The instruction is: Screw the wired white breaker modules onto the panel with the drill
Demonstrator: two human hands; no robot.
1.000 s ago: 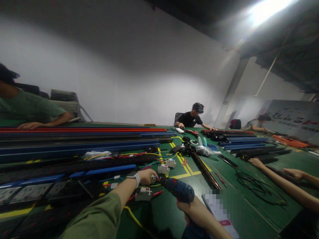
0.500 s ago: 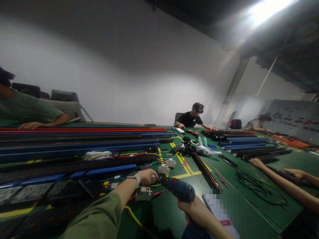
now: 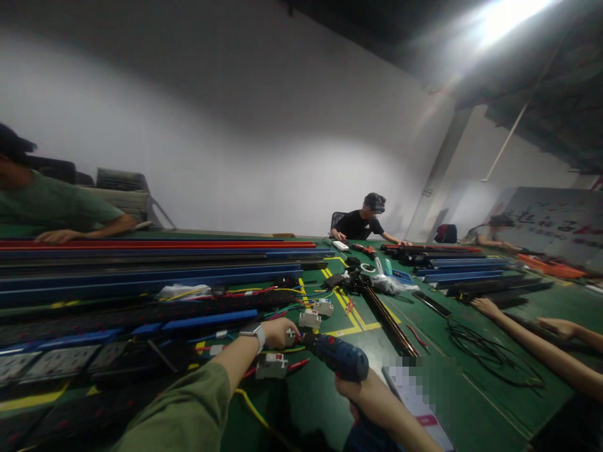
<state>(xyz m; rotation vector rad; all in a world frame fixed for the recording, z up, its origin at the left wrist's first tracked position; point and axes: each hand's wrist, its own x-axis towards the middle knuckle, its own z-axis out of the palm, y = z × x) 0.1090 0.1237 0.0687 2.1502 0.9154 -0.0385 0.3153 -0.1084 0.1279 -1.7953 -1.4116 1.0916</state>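
My right hand point(image 3: 360, 392) is wrapped round the grip of a blue cordless drill point(image 3: 336, 356), its nose pointing left. My left hand point(image 3: 279, 333), with a white watch at the wrist, is closed on a small white circuit breaker point(image 3: 291, 337), mostly hidden by the fingers. The drill's tip meets the breaker's right side; the exact contact point is too small to make out. Just in front lies another circuit breaker point(image 3: 272, 366) with a red wire. Two more white breakers, one of them a near breaker point(image 3: 309, 318), sit beyond my left hand with wires attached.
Long blue and black power strips point(image 3: 117, 307) and rails cover the left side. Copper-coloured bars point(image 3: 389, 320), a phone point(image 3: 432, 304) and a coiled black cable point(image 3: 490, 355) lie to the right. A co-worker's hand point(image 3: 485, 307) rests on black rails. Other people sit around the table.
My hands, the drill and the breaker stay almost in place. The co-worker at the far left has shifted slightly to the right.
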